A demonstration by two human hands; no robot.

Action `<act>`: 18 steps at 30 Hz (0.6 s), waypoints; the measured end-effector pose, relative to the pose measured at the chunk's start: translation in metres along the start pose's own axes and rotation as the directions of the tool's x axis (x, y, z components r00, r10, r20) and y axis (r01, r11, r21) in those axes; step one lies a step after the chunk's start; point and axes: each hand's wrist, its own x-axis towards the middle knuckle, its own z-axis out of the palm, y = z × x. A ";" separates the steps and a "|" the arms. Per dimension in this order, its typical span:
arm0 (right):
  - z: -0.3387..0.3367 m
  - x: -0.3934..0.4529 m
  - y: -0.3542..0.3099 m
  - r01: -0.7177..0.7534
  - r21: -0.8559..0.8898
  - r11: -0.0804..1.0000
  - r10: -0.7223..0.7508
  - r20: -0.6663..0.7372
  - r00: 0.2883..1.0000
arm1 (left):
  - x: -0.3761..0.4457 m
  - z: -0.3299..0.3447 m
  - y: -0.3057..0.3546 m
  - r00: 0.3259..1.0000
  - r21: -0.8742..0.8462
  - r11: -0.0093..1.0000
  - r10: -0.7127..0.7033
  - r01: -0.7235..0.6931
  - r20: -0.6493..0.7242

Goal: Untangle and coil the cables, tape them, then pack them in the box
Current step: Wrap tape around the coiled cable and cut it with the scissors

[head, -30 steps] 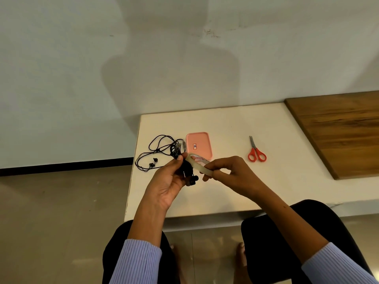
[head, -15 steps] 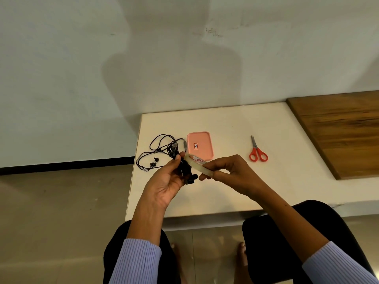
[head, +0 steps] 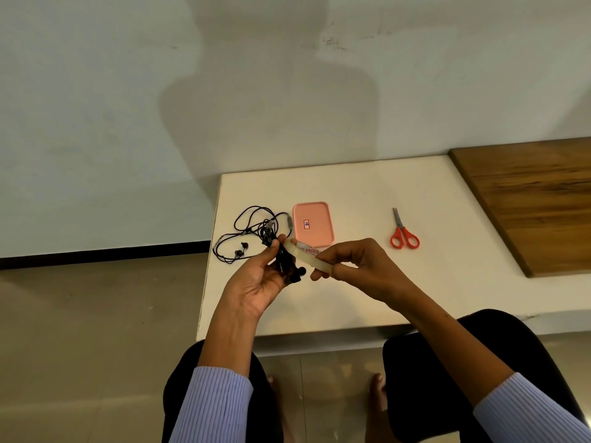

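Note:
My left hand (head: 256, 282) grips a small coiled black cable (head: 289, 268) above the white table (head: 351, 298). My right hand (head: 358, 266) holds a roll of clear tape (head: 303, 254), pressed against the coil. A second black earphone cable (head: 246, 231) lies tangled on the table at the left, beyond my left hand. The pink box (head: 314, 223) lies closed and flat just behind the tape roll.
Red-handled scissors (head: 403, 235) lie on the table to the right of the box. A brown wooden board (head: 537, 199) covers the table's right end. The table's left edge runs close to the tangled cable. My knees sit under the front edge.
Both hands have stayed almost in place; the tape roll has shifted slightly against the coiled cable. The view has drifted a little.

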 end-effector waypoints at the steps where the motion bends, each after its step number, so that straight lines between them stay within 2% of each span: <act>1: 0.000 0.000 -0.001 0.008 -0.002 1.000 -0.008 0.010 1.000 | 0.000 0.000 0.000 1.000 -0.002 1.000 0.000 0.000 -0.001; 4: -0.001 -0.001 -0.002 0.010 0.014 1.000 -0.010 0.002 1.000 | 0.001 -0.003 0.002 1.000 0.005 1.000 -0.005 0.005 0.021; 6: -0.001 -0.001 -0.001 -0.010 0.074 0.997 0.014 -0.058 0.998 | -0.001 -0.005 0.005 0.997 0.032 0.999 0.002 -0.005 0.079; 8: -0.003 -0.001 -0.002 -0.042 0.127 0.991 0.059 -0.137 0.989 | -0.004 -0.006 0.005 0.990 0.155 0.986 0.048 -0.069 0.135; 11: -0.001 0.000 -0.002 -0.081 0.114 0.990 0.101 -0.184 0.978 | -0.012 -0.001 -0.009 0.968 0.314 0.928 0.138 -0.200 0.210; 16: 0.012 0.001 0.000 -0.157 0.133 0.979 0.180 -0.185 0.966 | -0.016 0.009 -0.027 0.919 0.490 0.779 0.357 -0.391 0.164; 18: 0.015 0.002 -0.001 -0.184 0.152 0.971 0.214 -0.209 0.954 | -0.016 0.012 -0.029 0.898 0.554 0.713 0.401 -0.430 0.181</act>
